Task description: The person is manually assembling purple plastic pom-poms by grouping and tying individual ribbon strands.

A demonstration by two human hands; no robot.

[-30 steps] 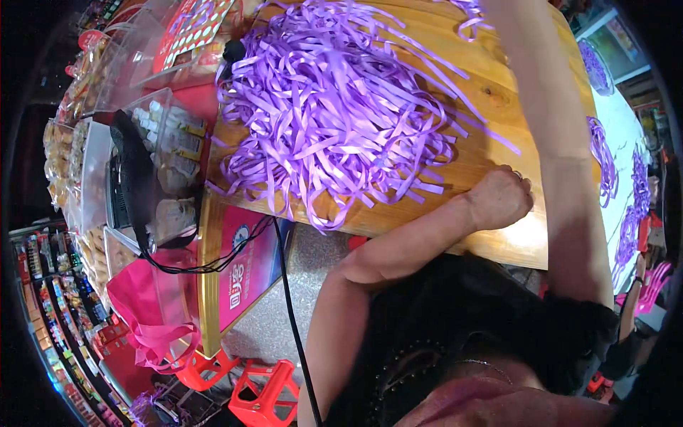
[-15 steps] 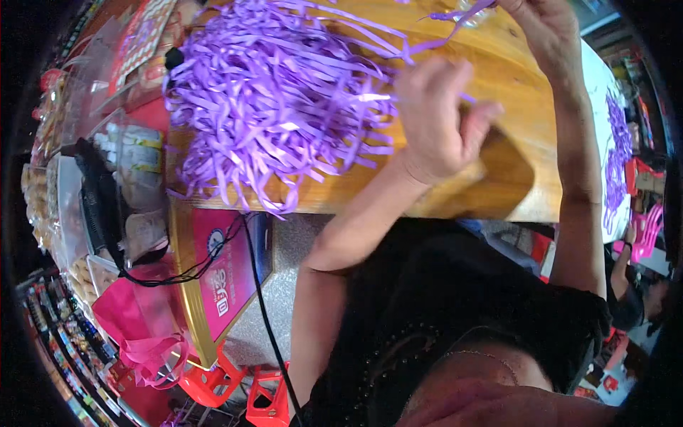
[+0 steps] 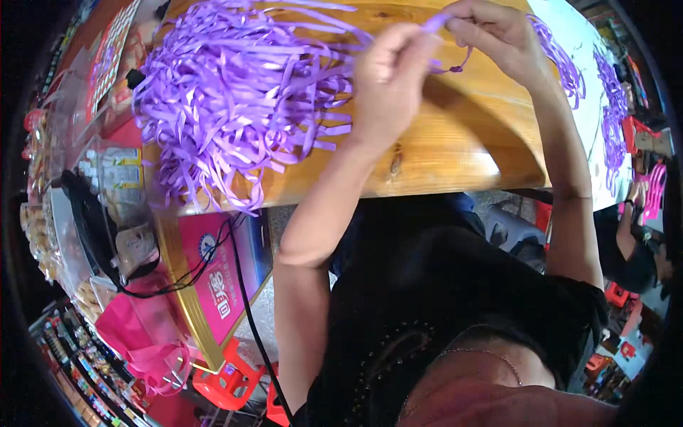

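Note:
A large heap of purple ribbons (image 3: 220, 107) lies on the wooden table (image 3: 441, 160), loose ends spilling over its near edge. Over the table, right of the heap, my left hand (image 3: 391, 89) is closed at the ribbon, slightly blurred. Beside it my right hand (image 3: 501, 43) pinches a purple ribbon (image 3: 435, 23) between thumb and fingers, and that strip runs toward my left fingertips. Below the right fingers a small dark knotted end (image 3: 456, 69) dangles. Some strands stretch from the heap to behind my left hand, which hides where they end.
More purple ribbons (image 3: 613, 132) lie on a white surface (image 3: 583, 43) at the right. Clear bins with packaged goods (image 3: 117, 174) stand left of the table. A black cable (image 3: 249, 313) hangs near my left arm, above red stools (image 3: 231, 381). Another person (image 3: 629, 249) is at far right.
My hands have come together; the right moved down and left with the ribbon, the left moved up and left. The view has shifted, showing more ribbons on the white surface.

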